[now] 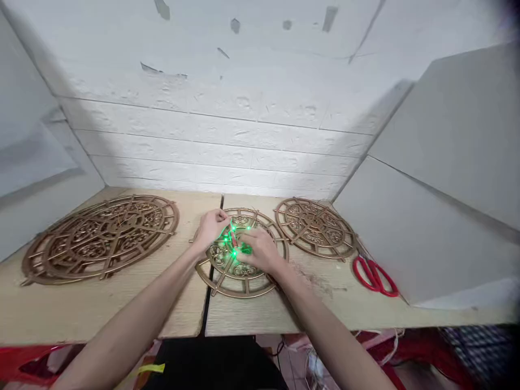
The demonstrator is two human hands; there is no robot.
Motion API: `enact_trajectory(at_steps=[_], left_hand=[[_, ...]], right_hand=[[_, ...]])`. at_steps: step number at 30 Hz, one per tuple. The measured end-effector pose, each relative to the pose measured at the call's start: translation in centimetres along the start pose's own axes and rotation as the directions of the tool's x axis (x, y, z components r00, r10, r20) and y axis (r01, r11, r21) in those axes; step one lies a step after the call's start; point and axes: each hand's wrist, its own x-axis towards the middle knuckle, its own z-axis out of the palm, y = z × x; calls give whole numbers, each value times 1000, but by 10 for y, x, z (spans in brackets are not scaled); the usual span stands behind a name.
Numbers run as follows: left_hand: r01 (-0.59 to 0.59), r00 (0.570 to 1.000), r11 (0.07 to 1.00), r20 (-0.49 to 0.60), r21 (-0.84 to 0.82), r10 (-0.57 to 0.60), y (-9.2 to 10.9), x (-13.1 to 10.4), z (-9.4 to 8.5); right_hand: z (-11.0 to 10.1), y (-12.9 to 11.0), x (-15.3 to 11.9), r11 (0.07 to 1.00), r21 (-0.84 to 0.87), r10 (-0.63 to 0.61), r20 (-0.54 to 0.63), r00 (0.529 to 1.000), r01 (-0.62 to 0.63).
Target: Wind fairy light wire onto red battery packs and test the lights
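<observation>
A round gold filigree disc lies flat on the wooden table, straight ahead of me. Both hands work over its middle, where small green lights glow on a thin wire. My left hand pinches the wire at the disc's upper left. My right hand rests on the disc's right half, fingers curled around the lit strand and a small reddish part. What exactly sits under the fingers is hidden.
A larger gold disc lies at the left, a smaller one at the right. Red-handled scissors lie near the grey panel. White brick wall behind; a gap splits the two tabletops.
</observation>
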Motion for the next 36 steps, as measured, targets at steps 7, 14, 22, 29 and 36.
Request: enact_trajectory(at_steps=[7,14,22,29,36], left_hand=[[-3,1000,999,0,-34,3,-1,-1,2],[-27,1000,999,4,-28,28,1,-1,1],[-35,999,999,-3,3,35,0,-1,2],[-51,999,999,2,17,51,5,-3,1],[-54,998,998,12,42,54,10,-6,-1]], right_hand=[[-4,-2,-1,996,87,31,-7,1000,-30],[-2,0,0,987,143,-72,-36,997,76],[1,1,0,986,126,-105,-57,993,111],[0,1,1,986,121,-104,-53,993,110],[-2,0,1,987,126,-96,-43,994,100]])
